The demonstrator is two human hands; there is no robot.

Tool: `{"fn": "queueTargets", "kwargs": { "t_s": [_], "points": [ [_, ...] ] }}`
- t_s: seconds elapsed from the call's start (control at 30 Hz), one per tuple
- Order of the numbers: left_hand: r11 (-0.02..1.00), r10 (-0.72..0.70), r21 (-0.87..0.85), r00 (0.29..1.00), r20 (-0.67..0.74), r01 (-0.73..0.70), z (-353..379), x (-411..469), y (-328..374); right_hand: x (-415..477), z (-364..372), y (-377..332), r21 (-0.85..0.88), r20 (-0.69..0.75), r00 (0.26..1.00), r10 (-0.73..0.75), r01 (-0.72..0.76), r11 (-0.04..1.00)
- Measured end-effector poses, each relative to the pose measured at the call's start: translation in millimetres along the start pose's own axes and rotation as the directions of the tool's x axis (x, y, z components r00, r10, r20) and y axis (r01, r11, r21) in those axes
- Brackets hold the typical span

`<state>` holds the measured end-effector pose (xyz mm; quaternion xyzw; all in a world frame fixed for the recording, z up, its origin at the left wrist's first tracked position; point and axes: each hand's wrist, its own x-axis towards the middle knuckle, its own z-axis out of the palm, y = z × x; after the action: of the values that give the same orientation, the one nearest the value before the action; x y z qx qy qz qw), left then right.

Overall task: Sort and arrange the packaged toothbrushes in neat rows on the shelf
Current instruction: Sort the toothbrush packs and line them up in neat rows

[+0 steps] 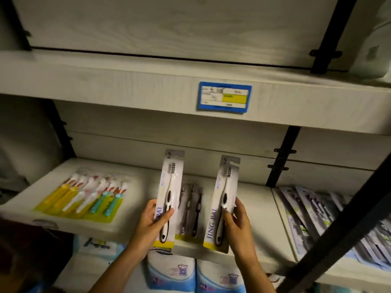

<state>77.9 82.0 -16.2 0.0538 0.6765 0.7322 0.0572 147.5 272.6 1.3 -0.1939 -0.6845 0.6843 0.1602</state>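
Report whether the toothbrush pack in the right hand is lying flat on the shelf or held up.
Held up, nearly upright: the right hand pinches the pack at its lower half, bristle end pointing up.

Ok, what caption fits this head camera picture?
Left hand grips the left toothbrush pack, right hand the right toothbrush pack, above the shelf.

Left hand: the left hand [150, 218] is raised, thumb laid across the front of the left white blister-packed toothbrush [170, 187], fingers curled behind its left edge.
Right hand: the right hand [238, 222] grips the right white blister-packed toothbrush [224, 193], thumb on the front, fingers round its right edge.
Forearms: the bare left forearm [118, 268] and the bare right forearm [255, 270] rise from the bottom edge, slanting toward each other.
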Motion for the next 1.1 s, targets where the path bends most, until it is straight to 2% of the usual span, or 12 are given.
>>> {"fn": "queueTargets", "kwargs": {
  "t_s": [0.17, 0.37, 0.5, 0.67, 0.77, 0.9, 0.93, 1.03, 1.1],
  "points": [
    [1.000, -0.004, 0.011, 1.000, -0.011, 0.004, -76.2, 25.5, -1.0, -2.9, 69.5, 8.1, -0.067, -0.030, 1.000, -0.001, -0.001, 0.998],
    [0.997, -0.008, 0.077, 0.998, 0.059, 0.003, -151.9, 49.4, 7.3, 0.4, 159.5, 13.0, -0.196, -0.110, 0.990, 0.092, -0.113, 0.974],
    [0.997, -0.043, 0.064, 0.992, 0.117, 0.035, -177.6, 53.8, 13.0, 12.2, 198.7, 7.4, -0.399, -0.096, 0.989, 0.115, -0.145, 0.905],
    [0.997, -0.060, 0.054, 0.986, 0.159, 0.052, -190.0, 64.5, 18.4, 32.6, 232.4, 8.4, -0.516, -0.090, 0.980, 0.177, -0.198, 0.833],
    [0.997, -0.076, 0.038, 0.984, 0.160, 0.071, -195.1, 73.9, 17.9, 39.1, 239.2, 16.5, -0.653, -0.101, 0.969, 0.226, -0.236, 0.719],
    [0.998, -0.063, 0.026, 0.984, 0.165, 0.059, -192.6, 80.0, 29.3, 36.3, 241.0, 28.1, -0.743, -0.138, 0.963, 0.232, -0.256, 0.619],
    [0.998, -0.057, 0.014, 0.986, 0.159, 0.055, -190.9, 81.1, 32.6, 35.8, 240.7, 30.7, -0.792, -0.144, 0.970, 0.197, -0.232, 0.564],
    [0.999, -0.042, -0.001, 0.985, 0.166, 0.042, -187.1, 81.5, 41.0, 36.1, 241.8, 38.2, -0.944, -0.106, 0.990, 0.089, -0.128, 0.305],
    [0.999, -0.046, 0.004, 0.983, 0.178, 0.047, -184.6, 81.7, 41.6, 36.3, 242.8, 42.9, -0.975, -0.082, 0.994, 0.076, -0.096, 0.198]
  ]
}}
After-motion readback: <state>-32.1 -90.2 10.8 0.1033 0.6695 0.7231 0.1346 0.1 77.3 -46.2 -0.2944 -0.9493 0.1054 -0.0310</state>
